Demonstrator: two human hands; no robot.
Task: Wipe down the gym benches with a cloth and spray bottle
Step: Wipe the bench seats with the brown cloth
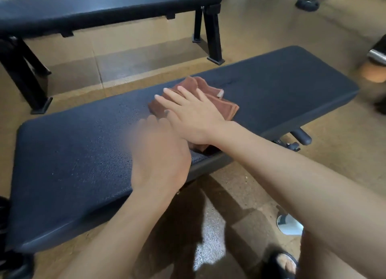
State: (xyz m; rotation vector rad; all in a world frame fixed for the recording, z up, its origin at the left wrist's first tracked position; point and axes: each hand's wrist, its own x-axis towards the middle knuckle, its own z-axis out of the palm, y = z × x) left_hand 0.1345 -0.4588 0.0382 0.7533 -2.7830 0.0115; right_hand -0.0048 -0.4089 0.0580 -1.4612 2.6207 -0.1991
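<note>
Right hand (194, 115) lies flat on the cloth (211, 96), fingers straight and spread, palm down, pressing it onto the bench (282, 86). Cloth is reddish-brown, folded in layers, sitting near the middle of the pad toward its far edge; folded edges stick out beyond the fingertips and to the right of the hand. A small pale tag shows at the cloth's right corner.

Left hand (160, 153) is just beside the right, nearer the camera, its knuckles close to the right wrist. It is motion-blurred; fingers look loosely bent over the pad, gripping nothing that can be made out. Whether it touches the cloth cannot be told.

Bench pad is dark, textured, running diagonally from lower left to upper right. A second bench (104, 9) stands behind it, well apart, on black legs. Floor (271, 27) is tan. A sandalled foot (282, 264) shows at lower right, with a white object (289, 226) on the floor just above it.
</note>
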